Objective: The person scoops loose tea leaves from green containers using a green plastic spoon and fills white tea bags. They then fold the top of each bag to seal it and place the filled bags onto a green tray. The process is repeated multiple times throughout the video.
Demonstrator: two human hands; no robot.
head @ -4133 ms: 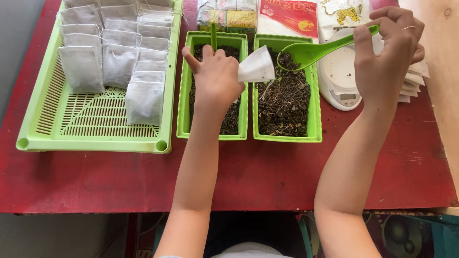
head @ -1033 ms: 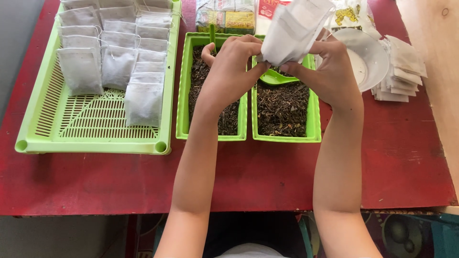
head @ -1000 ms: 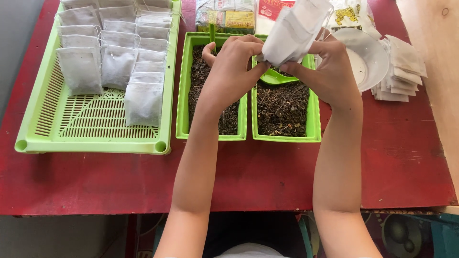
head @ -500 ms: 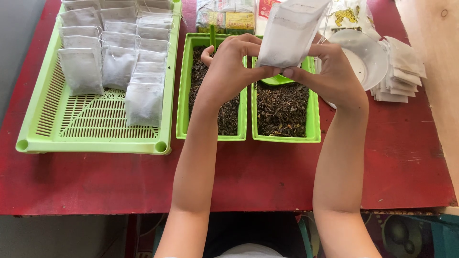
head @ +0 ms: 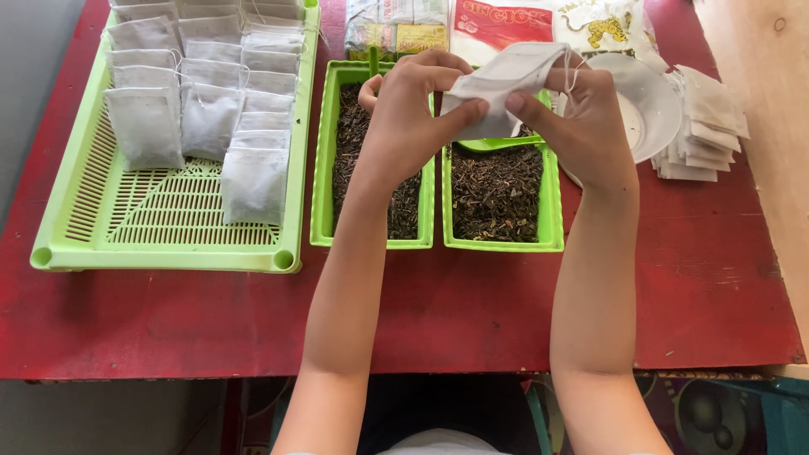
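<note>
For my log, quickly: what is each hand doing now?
Left hand: closed, pinching the white bag.
Right hand: closed on the same bag.

The filter bag (head: 506,80) pinched in the fingers (head: 472,109) looks like thin, matt white paper-fibre cloth, slightly creased. The filled bags (head: 202,101) share that dull, fibrous look. Their slotted tray (head: 168,227) is smooth light-green plastic with a soft sheen, as are the two troughs (head: 552,202) holding dry, coarse, dark tea leaves (head: 497,194). The bowl (head: 653,101) is clear glossy plastic. The packets (head: 506,21) behind look shiny. The worktop (head: 438,312) is red-painted wood, matt and scuffed.
</note>
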